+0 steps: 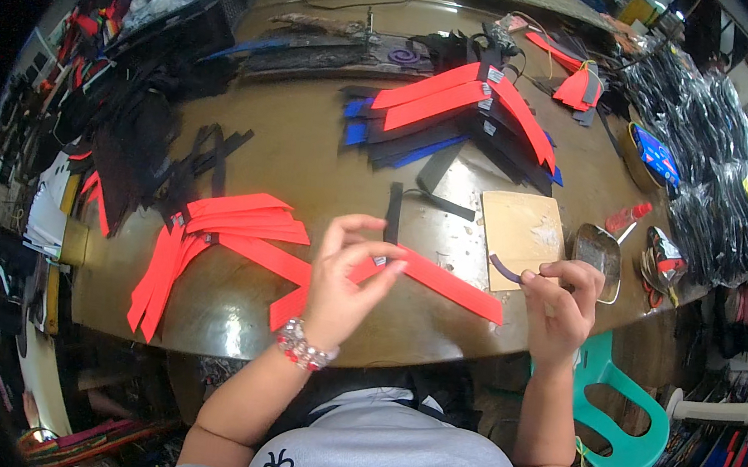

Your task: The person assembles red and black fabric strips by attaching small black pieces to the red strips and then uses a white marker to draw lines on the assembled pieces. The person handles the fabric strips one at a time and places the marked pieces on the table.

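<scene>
Over the near side of the table (310, 145), the right hand (564, 308) had it: a short dark strip (504, 267) pinched at one end, the other poking left, across the view of the cardboard (517, 221). To its left, the left hand (342, 276) hung with thumb and forefinger nearly meeting; whether anything sat between them, I couldn't tell. That hand was in the way, too, hiding part of a red strap (455, 288) on the table! A black strap (394, 210) showed just beyond its fingers. Farther left fanned a red bundle (252, 221); far off lay a pile (438, 103) of red, black and blue straps. Right of the cardboard came a metal tray (598, 246), its near side partly blocked by the right hand, then a red bottle (626, 217). Wrapped packs (718, 169) crowded the far right.
</scene>
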{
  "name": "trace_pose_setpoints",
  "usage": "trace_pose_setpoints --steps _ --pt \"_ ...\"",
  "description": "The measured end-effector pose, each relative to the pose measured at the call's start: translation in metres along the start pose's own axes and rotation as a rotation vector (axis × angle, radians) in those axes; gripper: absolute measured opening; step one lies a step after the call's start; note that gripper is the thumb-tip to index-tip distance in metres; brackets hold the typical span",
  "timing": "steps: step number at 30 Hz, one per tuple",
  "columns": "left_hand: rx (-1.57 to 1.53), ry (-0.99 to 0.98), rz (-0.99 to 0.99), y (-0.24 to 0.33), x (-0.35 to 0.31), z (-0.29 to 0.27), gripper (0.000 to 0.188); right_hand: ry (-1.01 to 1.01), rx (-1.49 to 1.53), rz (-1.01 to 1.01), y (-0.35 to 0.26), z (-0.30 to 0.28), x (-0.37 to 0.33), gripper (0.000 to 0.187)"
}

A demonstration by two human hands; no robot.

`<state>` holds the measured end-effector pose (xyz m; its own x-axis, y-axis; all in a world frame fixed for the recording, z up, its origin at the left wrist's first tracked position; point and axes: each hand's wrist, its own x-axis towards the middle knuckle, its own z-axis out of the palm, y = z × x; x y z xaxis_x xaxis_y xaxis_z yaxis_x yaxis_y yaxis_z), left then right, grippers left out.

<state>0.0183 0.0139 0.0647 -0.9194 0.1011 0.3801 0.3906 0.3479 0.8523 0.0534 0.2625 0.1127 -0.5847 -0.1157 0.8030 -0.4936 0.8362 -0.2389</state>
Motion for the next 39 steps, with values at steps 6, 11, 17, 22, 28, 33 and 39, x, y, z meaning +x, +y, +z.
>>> trace_pose_setpoints --steps 6,11,17,22,28,33,39 --pt "-0.552 -0.147 -0.334 0.03 0.007 0.034 0.017 0.071 0.12 0.197 -0.025 0.015 -0.01 0.023" --pt "-0.915 -0.223 -0.431 0.036 0.009 0.045 0.023 0.098 0.17 0.233 -0.031 0.018 -0.014 0.024" --pt "-1.024 -0.224 -0.477 0.037 0.008 0.049 0.018 0.08 0.165 0.233 -0.028 0.018 -0.014 0.023" --pt "-1.057 -0.185 -0.493 0.032 0.007 0.048 0.012 0.074 0.154 0.237 -0.026 0.018 -0.015 0.023" --pt "-0.75 -0.151 -0.39 0.024 0.003 0.043 0.009 0.073 0.029 0.253 -0.018 0.02 -0.023 0.021" --pt "-0.251 -0.101 -0.113 0.007 -0.002 0.015 0.01 0.125 -0.163 0.341 0.011 0.015 -0.022 0.012" --pt "0.288 -0.447 0.081 -0.014 -0.018 0.011 0.015 0.1 0.082 0.594 0.035 0.02 -0.03 0.013"
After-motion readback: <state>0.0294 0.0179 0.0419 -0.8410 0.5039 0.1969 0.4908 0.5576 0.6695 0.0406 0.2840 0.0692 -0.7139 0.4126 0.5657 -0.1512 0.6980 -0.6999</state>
